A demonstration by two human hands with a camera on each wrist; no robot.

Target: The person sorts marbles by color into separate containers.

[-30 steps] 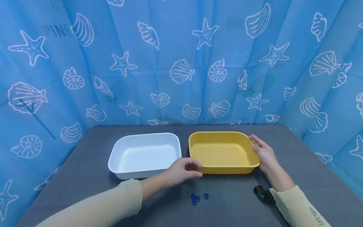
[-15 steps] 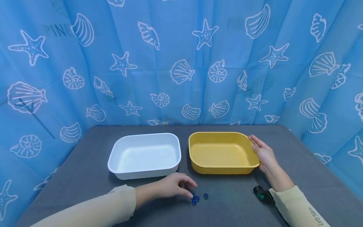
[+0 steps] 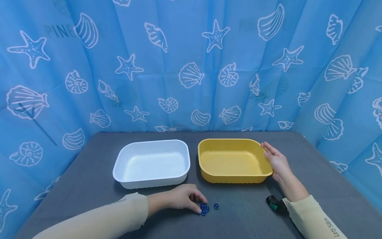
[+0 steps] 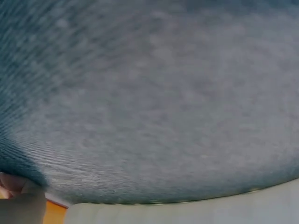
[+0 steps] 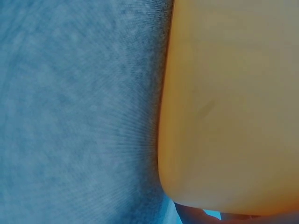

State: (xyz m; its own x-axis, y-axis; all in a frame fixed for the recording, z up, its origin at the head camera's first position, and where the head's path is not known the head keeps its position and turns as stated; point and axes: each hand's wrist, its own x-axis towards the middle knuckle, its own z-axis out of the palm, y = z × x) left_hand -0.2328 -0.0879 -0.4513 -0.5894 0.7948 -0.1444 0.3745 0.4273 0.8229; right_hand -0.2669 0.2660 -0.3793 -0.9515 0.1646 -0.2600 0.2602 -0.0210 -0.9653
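Several small, shiny dark blue marbles lie in a tight group on the grey tabletop, and one more marble sits just to their right. My left hand is low beside the group, thumb tip right at its left side and bent index finger just above; nothing shows held between them. In the left wrist view, part of the hand shows in the bottom left corner. My right hand rests against the right wall of a yellow basin, its fingers extended along the rim. The right wrist view is largely filled by the yellow basin.
A white basin stands left of the yellow one, with a narrow gap between. A black strap-like item is at the right wrist. Grey cloth covers the table. Behind hangs a blue curtain with shell prints.
My left hand has come down from the yellow basin's front left corner to the marbles, and its thumb and finger have drawn closer together. My right hand stays at the basin.
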